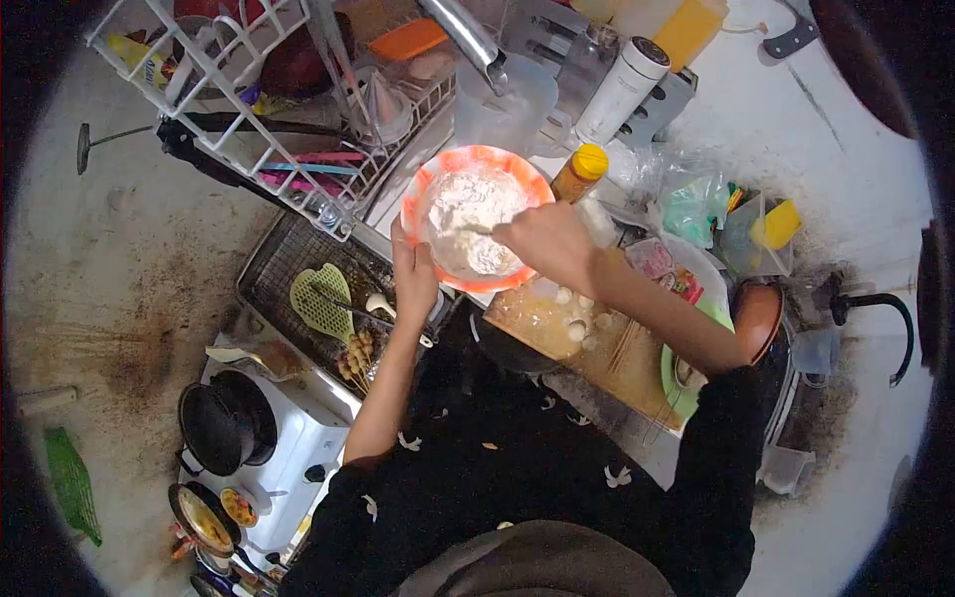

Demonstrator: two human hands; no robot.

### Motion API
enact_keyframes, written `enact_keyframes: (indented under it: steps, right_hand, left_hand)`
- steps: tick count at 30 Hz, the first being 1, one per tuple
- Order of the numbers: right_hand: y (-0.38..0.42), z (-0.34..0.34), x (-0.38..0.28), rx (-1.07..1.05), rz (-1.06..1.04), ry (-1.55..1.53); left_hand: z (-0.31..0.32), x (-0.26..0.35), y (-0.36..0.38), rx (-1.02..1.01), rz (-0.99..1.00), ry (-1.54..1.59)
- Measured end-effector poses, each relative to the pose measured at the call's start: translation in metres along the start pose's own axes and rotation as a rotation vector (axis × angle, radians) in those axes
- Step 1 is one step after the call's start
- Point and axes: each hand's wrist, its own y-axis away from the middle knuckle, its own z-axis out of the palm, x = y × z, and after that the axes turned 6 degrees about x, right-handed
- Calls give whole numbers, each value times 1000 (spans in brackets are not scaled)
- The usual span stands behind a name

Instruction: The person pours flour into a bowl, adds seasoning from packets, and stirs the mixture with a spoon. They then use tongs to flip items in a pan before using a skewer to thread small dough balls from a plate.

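Observation:
A white bowl with an orange-patterned rim (537, 186) holds white flour-like powder (476, 199) with a damp-looking patch in the middle. My left hand (413, 274) grips its lower left rim, thumb on the edge. Over the right side of the bowl, my right hand (552, 239) is closed around a thin spoon-like utensil (478, 229), whose tip sits in the powder. Below the bowl, a wooden board (542, 323) carries small pale round balls (577, 329) and thin skewers (624, 345). A yellow-capped bottle (580, 174) stands just beyond my right hand.
A dish rack (214, 95) stands at upper left. Beneath a metal pipe (463, 40) is a clear pitcher (507, 109), beside a white flask (624, 92). A wire-topped tray (274, 264) holds a green slotted scoop (320, 300). The stove (298, 428) bears a black pot (224, 423).

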Motion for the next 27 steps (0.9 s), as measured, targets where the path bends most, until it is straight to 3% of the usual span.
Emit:
enact_keyframes:
  steps: [3, 6, 9, 11, 14, 16, 18, 19, 21, 22, 24, 25, 27]
  right_hand:
    - [14, -13, 10, -120, -47, 21]
    - [6, -1, 28, -194, 33, 215]
    - [-9, 14, 21, -149, 134, 262]
    - [-10, 21, 5, 94, 74, 152]
    - [7, 13, -3, 86, -59, -16]
    - [13, -7, 2, 18, -41, -25]
    - [9, -12, 14, -239, 41, 252]
    - [4, -10, 19, -239, 44, 252]
    - [-5, -2, 25, 5, 163, 241]
    - [-7, 2, 20, 6, 167, 243]
    - [-13, 13, 5, 213, 32, 124]
    - [-14, 17, -1, 106, 41, 80]
    - [0, 16, -6, 89, -11, 23]
  left_hand:
    - [0, -7, 0, 33, 27, -33]
    - [-4, -4, 0, 30, 13, -129]
    - [-7, 9, -2, -30, 16, -186]
    - [-8, 11, -3, -77, 34, -146]
    - [-6, 5, -3, -38, 125, -128]
    - [-5, 4, -3, 1, 124, -95]
    - [-8, -1, -4, -18, 101, -116]
    - [-10, -2, -4, -41, 78, -137]
    - [-12, 3, -6, -87, 80, -137]
    - [-12, 6, -7, -125, 81, -137]
    - [-13, 1, -8, -107, 81, -147]
    - [-13, -2, -8, -85, 75, -158]
    - [-12, -4, -6, -65, 74, -111]
